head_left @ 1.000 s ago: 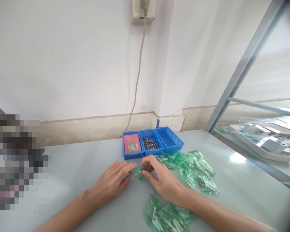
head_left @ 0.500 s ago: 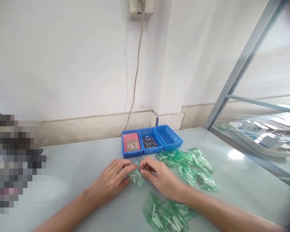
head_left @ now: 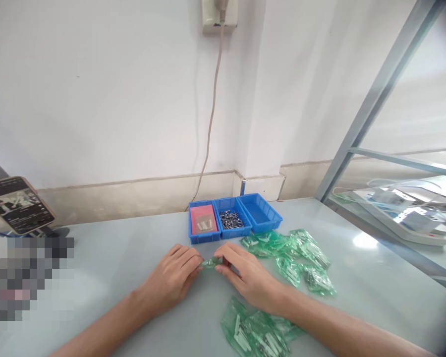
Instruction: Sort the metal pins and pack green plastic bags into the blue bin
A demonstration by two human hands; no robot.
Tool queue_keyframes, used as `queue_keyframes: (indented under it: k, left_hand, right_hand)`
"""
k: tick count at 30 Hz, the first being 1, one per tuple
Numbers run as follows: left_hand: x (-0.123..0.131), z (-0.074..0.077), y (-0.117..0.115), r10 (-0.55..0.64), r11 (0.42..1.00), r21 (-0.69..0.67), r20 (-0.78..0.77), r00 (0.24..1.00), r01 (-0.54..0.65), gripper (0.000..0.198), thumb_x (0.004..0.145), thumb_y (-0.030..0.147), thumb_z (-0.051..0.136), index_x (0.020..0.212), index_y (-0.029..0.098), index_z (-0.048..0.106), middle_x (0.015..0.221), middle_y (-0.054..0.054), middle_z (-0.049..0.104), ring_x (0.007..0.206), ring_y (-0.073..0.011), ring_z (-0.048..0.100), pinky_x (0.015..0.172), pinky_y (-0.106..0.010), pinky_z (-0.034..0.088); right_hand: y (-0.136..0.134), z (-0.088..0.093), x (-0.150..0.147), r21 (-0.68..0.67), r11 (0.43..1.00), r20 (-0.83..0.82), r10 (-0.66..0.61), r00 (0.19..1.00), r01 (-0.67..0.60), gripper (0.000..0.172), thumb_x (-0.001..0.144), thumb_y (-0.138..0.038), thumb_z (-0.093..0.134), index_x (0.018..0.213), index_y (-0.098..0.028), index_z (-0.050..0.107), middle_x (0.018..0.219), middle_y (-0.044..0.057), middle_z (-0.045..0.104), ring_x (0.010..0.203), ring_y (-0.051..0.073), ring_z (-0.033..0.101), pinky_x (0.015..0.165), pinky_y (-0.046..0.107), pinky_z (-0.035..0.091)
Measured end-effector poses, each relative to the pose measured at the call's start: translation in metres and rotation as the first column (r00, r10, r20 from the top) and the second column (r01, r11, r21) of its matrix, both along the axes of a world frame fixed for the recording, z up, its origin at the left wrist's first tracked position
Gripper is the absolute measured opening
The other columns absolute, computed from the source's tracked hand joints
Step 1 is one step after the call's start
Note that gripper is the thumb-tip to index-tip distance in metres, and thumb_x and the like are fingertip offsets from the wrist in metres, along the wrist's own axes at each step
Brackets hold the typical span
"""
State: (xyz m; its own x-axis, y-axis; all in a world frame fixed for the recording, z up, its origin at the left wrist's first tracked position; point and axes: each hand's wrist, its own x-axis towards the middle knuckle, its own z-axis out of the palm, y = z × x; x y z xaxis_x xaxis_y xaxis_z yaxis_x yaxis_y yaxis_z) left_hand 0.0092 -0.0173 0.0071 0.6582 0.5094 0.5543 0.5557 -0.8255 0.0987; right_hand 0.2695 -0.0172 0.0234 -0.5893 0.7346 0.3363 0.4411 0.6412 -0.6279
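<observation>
Between my two hands is a small green plastic bag (head_left: 208, 263) with pale and metallic pieces inside. My left hand (head_left: 176, 270) pinches its left end, fingers closed. On the right end, the thumb and fingertips of my right hand (head_left: 243, 272) grip it. Just beyond stand three blue bins: the left bin (head_left: 204, 240) holds a pink sheet and a small clear packet, the middle bin (head_left: 236, 232) holds many metal screws or pins, and the right bin (head_left: 262, 215) shows a bare bottom.
Filled green bags (head_left: 290, 248) lie spread right of my right hand. More green bags (head_left: 254, 332) sit near the front, partly under my right forearm. A phone (head_left: 18, 206) on a stand is at left. A metal frame (head_left: 379, 94) rises at right.
The bag has turned from hanging spread below my fingers to a narrow bundle held level between both hands. My left fingers have curled in more. The view has shifted slightly.
</observation>
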Motion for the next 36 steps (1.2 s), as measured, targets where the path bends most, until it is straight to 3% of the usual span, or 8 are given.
queue_keyframes:
  k: [9, 17, 23, 28, 33, 36]
  left_hand:
    - [0.0001, 0.0052, 0.0000, -0.038, 0.999, -0.001, 0.006, 0.999, 0.038, 0.022, 0.115, 0.025, 0.039, 0.117, 0.018, 0.060, 0.100, -0.008, 0.071, 0.090, -0.0204, 0.068, 0.086, -0.035, 0.053]
    - [-0.0015, 0.0023, 0.0013, -0.014, 0.999, 0.034, 0.030, 0.999, 0.013, 0.016, 0.113, 0.021, 0.044, 0.115, 0.017, 0.060, 0.102, -0.008, 0.072, 0.090, -0.0199, 0.068, 0.085, -0.034, 0.054]
    - [-0.0051, -0.0016, 0.0023, 0.053, 0.998, 0.029, 0.015, 0.999, -0.053, 0.020, 0.109, 0.017, 0.048, 0.124, 0.019, 0.061, 0.129, -0.013, 0.067, 0.106, -0.0223, 0.069, 0.094, -0.037, 0.057]
    - [-0.0055, 0.0015, 0.0016, 0.055, 0.998, 0.001, -0.017, 0.998, -0.055, 0.021, 0.108, 0.014, 0.049, 0.122, 0.020, 0.063, 0.158, -0.013, 0.052, 0.121, -0.0250, 0.065, 0.103, -0.043, 0.056]
    - [-0.0047, 0.0033, 0.0014, -0.002, 1.000, 0.006, -0.027, 1.000, 0.002, 0.022, 0.109, 0.011, 0.047, 0.123, 0.019, 0.061, 0.156, -0.012, 0.057, 0.123, -0.0244, 0.064, 0.102, -0.042, 0.054]
    - [-0.0054, 0.0013, 0.0021, -0.043, 0.999, 0.005, -0.024, 0.999, 0.043, 0.030, 0.109, 0.008, 0.045, 0.134, 0.019, 0.057, 0.152, -0.013, 0.061, 0.127, -0.0236, 0.064, 0.101, -0.041, 0.053]
  right_hand:
    - [-0.0037, 0.0018, -0.0013, -0.051, 0.995, -0.091, -0.091, 0.992, 0.087, 0.008, 0.111, -0.023, 0.046, 0.113, -0.027, 0.052, 0.102, 0.001, 0.066, 0.089, 0.019, 0.062, 0.081, 0.032, 0.050]
    - [0.0003, 0.0007, 0.0000, -0.004, 0.992, -0.105, -0.127, 0.986, 0.127, 0.027, 0.112, -0.019, 0.036, 0.115, -0.027, 0.061, 0.108, 0.005, 0.069, 0.101, 0.023, 0.063, 0.090, 0.038, 0.051]
    - [0.0028, -0.0009, -0.0006, -0.033, 0.984, -0.155, -0.181, 0.971, 0.178, 0.025, 0.109, -0.018, 0.039, 0.121, -0.027, 0.060, 0.117, 0.007, 0.068, 0.106, 0.024, 0.064, 0.095, 0.040, 0.053]
    - [0.0030, -0.0023, -0.0016, -0.092, 0.977, -0.168, -0.206, 0.964, 0.193, 0.032, 0.100, -0.012, 0.046, 0.125, -0.026, 0.059, 0.114, 0.005, 0.067, 0.093, 0.021, 0.063, 0.089, 0.037, 0.054]
    - [0.0032, -0.0020, -0.0022, -0.110, 0.980, -0.169, -0.186, 0.968, 0.169, 0.039, 0.093, -0.008, 0.053, 0.128, -0.027, 0.058, 0.113, 0.004, 0.065, 0.093, 0.020, 0.062, 0.089, 0.036, 0.053]
    - [0.0052, -0.0014, -0.0009, -0.100, 0.982, -0.159, -0.177, 0.971, 0.162, 0.026, 0.101, -0.016, 0.055, 0.124, -0.028, 0.061, 0.110, 0.004, 0.064, 0.091, 0.020, 0.061, 0.086, 0.036, 0.053]
